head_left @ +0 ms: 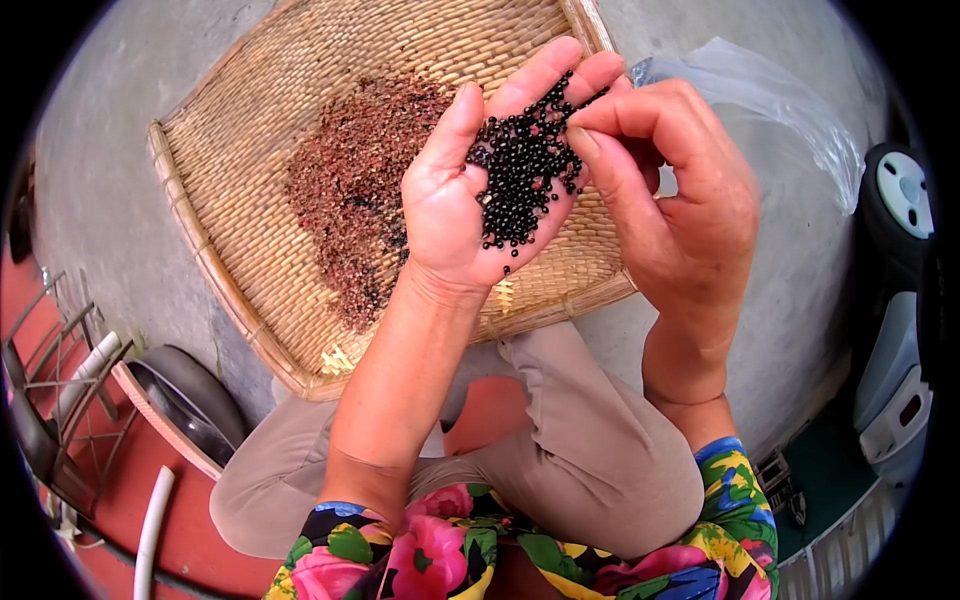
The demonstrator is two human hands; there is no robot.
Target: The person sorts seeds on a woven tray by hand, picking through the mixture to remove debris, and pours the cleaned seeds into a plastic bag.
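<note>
My left hand (450, 215) is palm up over the woven tray (230, 150), its fingers stretched out. Small shiny black seeds (520, 165) lie heaped across its palm and fingers, with a few reddish bits among them. My right hand (690, 170) is at the right edge of the seeds, thumb and index finger pinched together near the left fingers. Whatever lies between those fingertips is too small to make out. On the tray, left of my hands, is a pile of reddish-brown husks (360, 180) mixed with some dark seeds.
A clear plastic bag (770, 110) lies on the grey floor at the upper right. At the right edge stands a wheeled object (903, 190). A dark round pan (190, 400), a metal rack (65, 390) and a white pipe (152, 535) are at the lower left.
</note>
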